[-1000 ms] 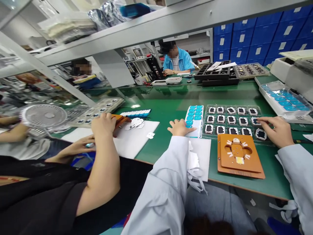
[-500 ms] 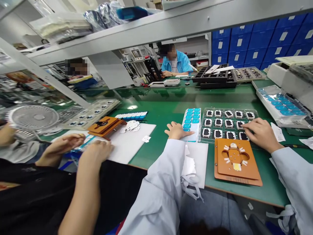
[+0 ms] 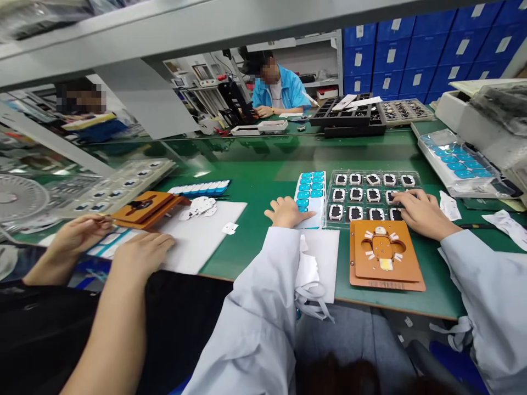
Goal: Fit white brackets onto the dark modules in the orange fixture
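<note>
My left hand [image 3: 287,212] lies flat and open on the near end of a white strip tray of blue parts [image 3: 310,186]. My right hand [image 3: 416,212] rests on the right side of a clear tray of black-and-white parts [image 3: 362,193]. Its fingers are curled down over a cell in the tray's middle row, and what they pinch is hidden. Just in front of the clear tray lies an orange fixture plate [image 3: 385,255] with a small part seated in its cut-out. A white sheet [image 3: 325,258] lies between my arms.
A co-worker's bare hands [image 3: 140,253] work on a white mat [image 3: 201,241] at my left, beside another orange fixture [image 3: 142,207]. More part trays [image 3: 455,159] sit at the right, black trays [image 3: 349,118] at the back. A person in blue sits across the bench.
My right hand has slid leftward along the clear tray. The co-worker put the orange fixture down and brought both hands to the near mat. The view has shifted right and down.
</note>
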The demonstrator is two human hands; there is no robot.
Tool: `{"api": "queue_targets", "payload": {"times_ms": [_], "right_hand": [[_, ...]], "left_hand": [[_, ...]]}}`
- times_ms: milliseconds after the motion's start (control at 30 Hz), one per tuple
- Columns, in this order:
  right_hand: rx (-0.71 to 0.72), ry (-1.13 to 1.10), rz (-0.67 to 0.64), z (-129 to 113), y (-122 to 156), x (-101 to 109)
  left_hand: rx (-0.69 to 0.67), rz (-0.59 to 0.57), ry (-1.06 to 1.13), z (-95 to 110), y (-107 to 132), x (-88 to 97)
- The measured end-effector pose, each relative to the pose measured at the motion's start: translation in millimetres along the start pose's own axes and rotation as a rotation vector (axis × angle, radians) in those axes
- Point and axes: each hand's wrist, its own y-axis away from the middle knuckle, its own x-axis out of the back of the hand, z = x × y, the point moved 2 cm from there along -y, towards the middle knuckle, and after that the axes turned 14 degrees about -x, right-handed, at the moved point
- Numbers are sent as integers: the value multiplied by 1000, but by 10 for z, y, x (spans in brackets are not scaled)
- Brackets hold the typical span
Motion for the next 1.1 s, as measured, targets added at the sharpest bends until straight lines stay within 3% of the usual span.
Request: {"api": "queue_targets", "payload": {"times_ms": [200, 333, 433, 600, 800, 867, 1000, 1100], "right_hand": [[-36, 12, -16, 49, -45, -49], [-36, 20, 11, 38, -73, 13], [-1, 46, 26, -8, -61, 77], [32, 84, 11, -53, -32, 77], [-1, 85, -24, 6, -37, -14], [-10, 90, -22, 18, -38, -12], [8, 94, -32, 16, -41, 1], [41, 91, -26, 8, -51, 3]], "left_hand": [[-47, 33, 90, 30, 36, 18], [-148, 120, 179, 38, 28, 19], [-321, 245, 297, 72, 15, 58], [-790, 415, 535, 317, 177, 134], [-1457, 214, 694, 766, 613, 39], [-1611, 181, 699, 838, 733, 15], [-1596, 135, 575, 864, 844, 2], [-1667, 88, 592, 844, 873, -7]]}}
